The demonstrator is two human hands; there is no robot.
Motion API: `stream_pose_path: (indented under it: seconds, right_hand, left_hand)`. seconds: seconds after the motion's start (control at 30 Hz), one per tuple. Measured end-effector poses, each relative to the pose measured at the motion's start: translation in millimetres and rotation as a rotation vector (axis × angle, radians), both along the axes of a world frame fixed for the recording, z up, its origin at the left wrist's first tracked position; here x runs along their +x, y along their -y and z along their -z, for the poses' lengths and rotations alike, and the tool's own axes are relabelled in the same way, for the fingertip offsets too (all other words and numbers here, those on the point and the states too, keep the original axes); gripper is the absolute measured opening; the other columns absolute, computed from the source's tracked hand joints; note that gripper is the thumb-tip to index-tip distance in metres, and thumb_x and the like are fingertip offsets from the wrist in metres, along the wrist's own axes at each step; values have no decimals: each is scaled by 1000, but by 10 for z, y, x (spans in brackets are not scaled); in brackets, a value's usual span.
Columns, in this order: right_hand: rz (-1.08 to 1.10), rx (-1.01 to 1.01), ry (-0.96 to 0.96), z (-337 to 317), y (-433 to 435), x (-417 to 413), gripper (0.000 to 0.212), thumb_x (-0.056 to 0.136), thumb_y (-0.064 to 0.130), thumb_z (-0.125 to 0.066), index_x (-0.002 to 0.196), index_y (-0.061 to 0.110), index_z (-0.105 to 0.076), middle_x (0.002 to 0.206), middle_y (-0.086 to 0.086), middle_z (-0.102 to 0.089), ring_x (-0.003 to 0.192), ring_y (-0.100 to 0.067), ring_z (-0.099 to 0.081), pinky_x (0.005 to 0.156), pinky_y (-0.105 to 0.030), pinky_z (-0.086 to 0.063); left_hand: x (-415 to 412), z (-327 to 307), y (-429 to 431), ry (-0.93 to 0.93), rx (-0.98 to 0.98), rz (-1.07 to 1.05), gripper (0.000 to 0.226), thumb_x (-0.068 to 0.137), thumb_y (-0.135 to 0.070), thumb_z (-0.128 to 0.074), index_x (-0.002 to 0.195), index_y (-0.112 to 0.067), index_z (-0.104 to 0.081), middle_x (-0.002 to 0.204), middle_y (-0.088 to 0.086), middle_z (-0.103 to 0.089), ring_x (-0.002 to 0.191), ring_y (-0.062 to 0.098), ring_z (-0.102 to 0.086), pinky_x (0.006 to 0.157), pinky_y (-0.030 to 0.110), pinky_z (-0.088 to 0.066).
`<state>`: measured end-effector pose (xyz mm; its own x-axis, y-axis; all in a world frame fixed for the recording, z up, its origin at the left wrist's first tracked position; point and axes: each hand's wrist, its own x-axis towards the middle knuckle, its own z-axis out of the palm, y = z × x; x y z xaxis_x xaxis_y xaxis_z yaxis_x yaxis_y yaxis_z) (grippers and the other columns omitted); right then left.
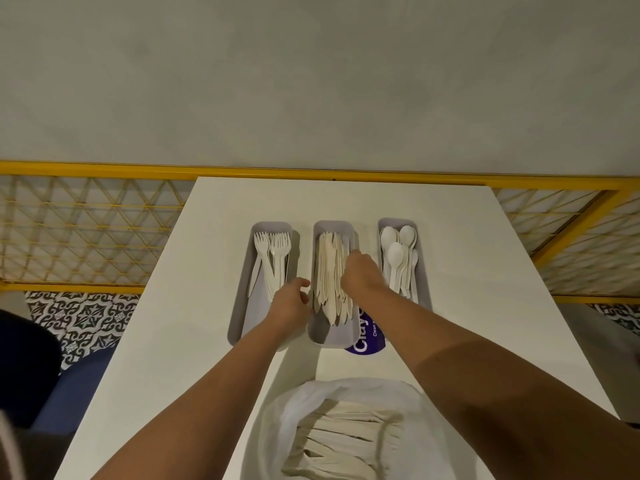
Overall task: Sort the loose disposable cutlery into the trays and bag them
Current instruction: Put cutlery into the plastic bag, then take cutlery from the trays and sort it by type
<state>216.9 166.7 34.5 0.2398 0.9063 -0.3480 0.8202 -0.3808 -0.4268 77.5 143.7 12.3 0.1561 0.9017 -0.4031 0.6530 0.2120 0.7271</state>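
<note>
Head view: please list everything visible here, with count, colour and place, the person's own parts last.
table: one, white, centre, against the railing
trays: three, grey, side by side mid-table
forks: several, white, left tray
knives: a stack, cream, middle tray
spoons: several, white, right tray
plastic bag: one, translucent white, near table edge, holding cream cutlery
sticker: one, purple with white lettering, partly under the middle tray
railing: one, yellow with lattice, behind the table
floor tiles: patterned black and white, left
left hand: at the middle tray's left wall
right hand: on the knives; grasp unclear
</note>
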Motion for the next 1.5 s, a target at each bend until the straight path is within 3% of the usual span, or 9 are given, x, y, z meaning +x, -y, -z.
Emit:
stream_pose_path:
  seconds: [0.2,0.33,0.47,0.6,0.73,0.87,1.03,1.17,1.5]
  right_hand:
    - [-69,5,16,-36,90,51,28,89,1,-50,117,0,-50,100,-14,-55,88,-23,-55,71,-28,-43]
    - [-146,31,9,-144,206,80,27,90,6,-51,117,2,-50,110,-15,-60,87,-24,-56,69,-29,-43]
    - [-239,-4,-97,-355,436,86,25,87,16,-60,110,5,-58,102,-11,-61,89,-24,-61,66,-23,-47]
    - [-325,-153,-169,-582,764,91,4,86,15,-62,86,10,-61,70,-2,-59,56,-12,-55,42,-13,-41]
    - [-420,-349,-244,-623,1111,69,14,88,13,-62,93,2,-67,61,-2,-61,44,-5,-56,49,-15,-50]
    - [-522,-405,-228,-426,1429,-36,17,84,7,-63,99,3,-71,86,-11,-72,63,-7,-62,70,-21,-53]
    - [-562,-280,-42,-32,1808,-200,63,76,25,-76,132,18,-49,129,-2,-48,113,-20,-49,95,-30,-44]
    - [-620,-197,193,138,1958,-276,76,77,37,-73,141,17,-37,140,-5,-35,126,-24,-37,106,-35,-36]
    - [-511,-204,14,187,1948,-223,59,79,26,-72,130,19,-44,131,-3,-47,119,-22,-45,100,-30,-39]
  left_hand:
    - [-10,-16,16,-21,22,23,50,88,5,-54,134,-11,-44,85,-1,-51,81,16,-52,70,22,-43]
    - [8,-115,83,-83,151,52,46,87,-1,-57,131,-9,-46,113,8,-53,89,14,-48,76,21,-40]
    - [36,-319,222,-12,271,124,16,86,0,-56,100,-7,-54,105,12,-55,83,19,-51,71,27,-44]
    - [-59,-524,496,98,130,290,22,84,5,-49,78,-16,-48,96,7,-51,83,20,-50,66,23,-41]
    - [-192,-653,762,4,-42,571,22,85,2,-47,78,-14,-61,105,2,-42,94,11,-46,78,15,-39]
    - [-267,-566,1004,-206,-129,730,27,91,-16,-48,105,-6,-70,127,6,-42,113,15,-45,95,16,-37]
    - [-394,-239,1233,-615,-56,837,64,90,-42,-54,143,-19,-28,140,8,-28,126,30,-37,104,38,-37]
    - [-525,-135,1305,-568,-4,774,79,89,-24,-58,149,-15,-9,147,9,-20,129,31,-36,102,37,-40]
    - [-654,-184,1284,-394,38,653,84,83,5,-52,151,-18,-8,144,8,-28,122,28,-48,92,29,-47]
